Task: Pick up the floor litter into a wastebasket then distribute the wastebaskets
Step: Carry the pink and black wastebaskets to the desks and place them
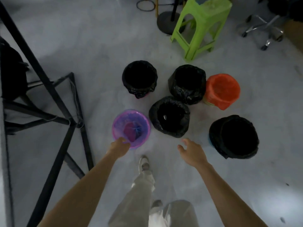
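Several wastebaskets stand grouped on the grey floor. A purple-lined basket (131, 118) is nearest on the left, and my left hand (118, 147) grips its near rim. Beside it stands a black-lined basket (169, 116) with a small pale scrap inside. Other black-lined baskets sit at the back left (139, 78), back middle (187, 82) and near right (233, 136). An orange-lined basket (222, 90) stands at the right. My right hand (191, 150) hovers with fingers apart, holding nothing, just short of the middle black basket.
A black metal frame (54, 99) stands at the left. A green plastic stool (201, 25), a round stand base (165, 22) and a wheeled chair base (262, 30) stand at the back. My legs and shoes (144, 163) are below the hands.
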A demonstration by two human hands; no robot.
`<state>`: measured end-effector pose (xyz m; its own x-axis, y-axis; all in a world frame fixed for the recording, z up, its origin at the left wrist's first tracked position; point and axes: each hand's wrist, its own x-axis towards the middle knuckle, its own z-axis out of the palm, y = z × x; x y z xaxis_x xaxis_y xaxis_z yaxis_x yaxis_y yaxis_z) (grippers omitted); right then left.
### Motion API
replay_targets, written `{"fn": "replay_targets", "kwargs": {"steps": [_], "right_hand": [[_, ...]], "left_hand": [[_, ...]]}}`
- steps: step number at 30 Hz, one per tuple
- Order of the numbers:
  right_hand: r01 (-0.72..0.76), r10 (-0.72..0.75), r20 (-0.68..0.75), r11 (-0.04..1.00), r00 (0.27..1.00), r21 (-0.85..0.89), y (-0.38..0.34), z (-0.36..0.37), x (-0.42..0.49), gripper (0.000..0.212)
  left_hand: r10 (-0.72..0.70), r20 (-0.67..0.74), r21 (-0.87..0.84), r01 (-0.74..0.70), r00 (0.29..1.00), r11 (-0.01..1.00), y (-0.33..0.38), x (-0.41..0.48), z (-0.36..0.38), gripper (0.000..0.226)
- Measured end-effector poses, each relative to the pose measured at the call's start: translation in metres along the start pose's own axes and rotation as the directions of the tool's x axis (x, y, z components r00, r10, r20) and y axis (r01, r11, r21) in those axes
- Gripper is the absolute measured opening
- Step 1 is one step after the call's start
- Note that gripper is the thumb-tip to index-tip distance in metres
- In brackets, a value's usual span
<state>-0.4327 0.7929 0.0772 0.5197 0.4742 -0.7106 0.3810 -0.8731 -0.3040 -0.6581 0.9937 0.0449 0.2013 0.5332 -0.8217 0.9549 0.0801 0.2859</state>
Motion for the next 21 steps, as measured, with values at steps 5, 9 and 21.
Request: {"fn": "replay_targets", "kwargs": {"steps": [5, 9, 21], "right_hand": [[-0.222, 0.2, 0.111, 0.942, 0.973, 0.251, 0.011, 0.02, 0.119, 0.053], [-0.362, 0.317, 0.196, 0.892, 0.928, 0.271, 0.042, 0.068, 0.244, 0.059], [-0.524, 0.525, 0.389, 0.131, 0.757, 0.842, 0.109, 0.185, 0.432, 0.038]], "left_hand": [[-0.239, 0.038, -0.323, 0.238, 0.97, 0.916, 0.025, 0.094, 0.034, 0.05], [-0.463, 0.055, -0.609, 0.397, 0.885, 0.687, 0.013, 0.178, 0.096, 0.049], [-0.53, 0.378, -0.885, 0.465, 0.759, 0.035, -0.056, 0.314, 0.206, 0.017]]}}
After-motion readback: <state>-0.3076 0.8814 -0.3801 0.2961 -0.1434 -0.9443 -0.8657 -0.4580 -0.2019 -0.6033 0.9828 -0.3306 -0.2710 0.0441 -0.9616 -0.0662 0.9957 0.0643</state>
